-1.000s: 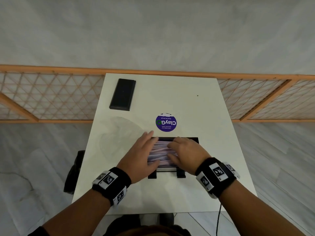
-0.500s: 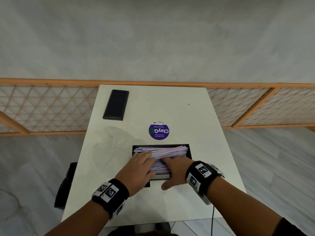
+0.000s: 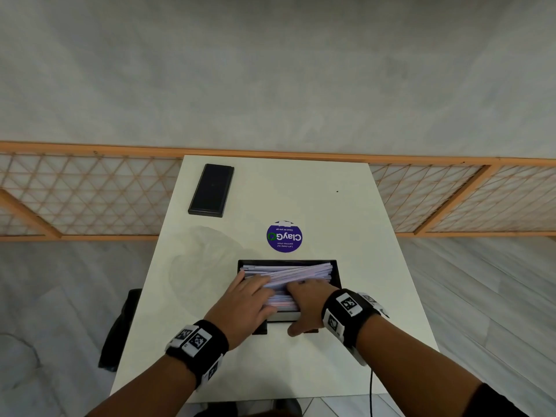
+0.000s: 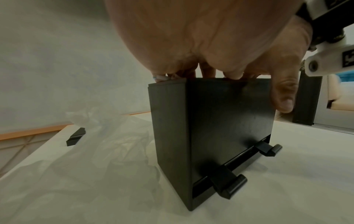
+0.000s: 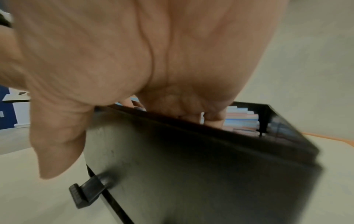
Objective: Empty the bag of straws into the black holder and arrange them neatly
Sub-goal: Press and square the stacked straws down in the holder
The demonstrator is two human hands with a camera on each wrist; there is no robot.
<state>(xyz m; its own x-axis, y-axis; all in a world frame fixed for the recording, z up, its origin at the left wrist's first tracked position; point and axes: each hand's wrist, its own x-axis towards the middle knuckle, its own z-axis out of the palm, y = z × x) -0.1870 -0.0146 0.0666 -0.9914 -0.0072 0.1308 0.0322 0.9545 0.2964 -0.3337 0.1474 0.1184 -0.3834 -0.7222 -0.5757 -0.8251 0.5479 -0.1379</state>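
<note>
The black holder (image 3: 337,275) stands on the white table (image 3: 301,362), packed with pale purple and pink paper-wrapped straws (image 3: 294,272) lying crosswise. My left hand (image 3: 246,297) rests flat on the left part of the pile, fingers straight. My right hand (image 3: 310,296) has its fingers dipped onto the straws at the near right, with the thumb hanging outside the front wall. The left wrist view shows the holder (image 4: 220,128) from the front with my left hand (image 4: 191,45) over its top. The right wrist view shows my right hand (image 5: 134,53) reaching into the holder (image 5: 191,166) beside straw ends (image 5: 241,119).
A crumpled clear plastic bag (image 3: 207,260) lies left of the holder, also in the left wrist view as the bag (image 4: 114,151). A black lid (image 3: 211,190) lies at the far left of the table, and a purple round sticker (image 3: 284,237) sits behind the holder. A wooden lattice rail (image 3: 90,200) runs behind.
Both hands have slid back from the far side of the pile to its near side, uncovering the far straws. The right thumb now hangs over the front wall.
</note>
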